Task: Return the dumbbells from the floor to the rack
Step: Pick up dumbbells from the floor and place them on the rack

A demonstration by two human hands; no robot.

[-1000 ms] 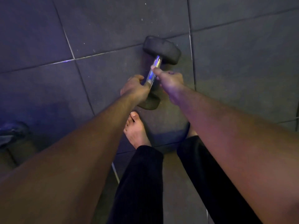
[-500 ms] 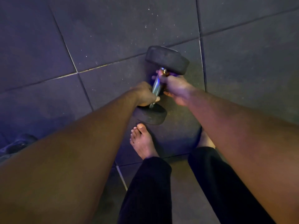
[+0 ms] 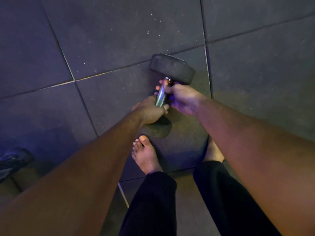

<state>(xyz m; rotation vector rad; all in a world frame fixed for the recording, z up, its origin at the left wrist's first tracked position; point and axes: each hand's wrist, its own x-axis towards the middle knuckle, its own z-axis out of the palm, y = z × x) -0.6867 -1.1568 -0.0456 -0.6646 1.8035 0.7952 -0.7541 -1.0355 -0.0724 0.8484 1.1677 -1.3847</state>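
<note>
One black dumbbell (image 3: 172, 69) with a shiny metal handle (image 3: 161, 97) is below me over the dark rubber floor tiles, far head up and away, near head close to my toes. My left hand (image 3: 149, 110) is wrapped around the lower end of the handle, covering part of the near head (image 3: 158, 130). My right hand (image 3: 183, 97) grips the upper part of the handle from the right, fingers curled under it. Whether the near head touches the floor I cannot tell. No rack is in view.
My bare left foot (image 3: 144, 155) stands just below the near head; my right foot (image 3: 214, 152) is partly hidden by my right arm. A dark shoe-like object (image 3: 12, 160) lies at the left edge. Rubber floor tiles (image 3: 119, 31) stretch all around.
Both hands have closed fully around the handle, the right hand sliding up toward the far head. The dumbbell sits closer to my feet in the view than a second ago.
</note>
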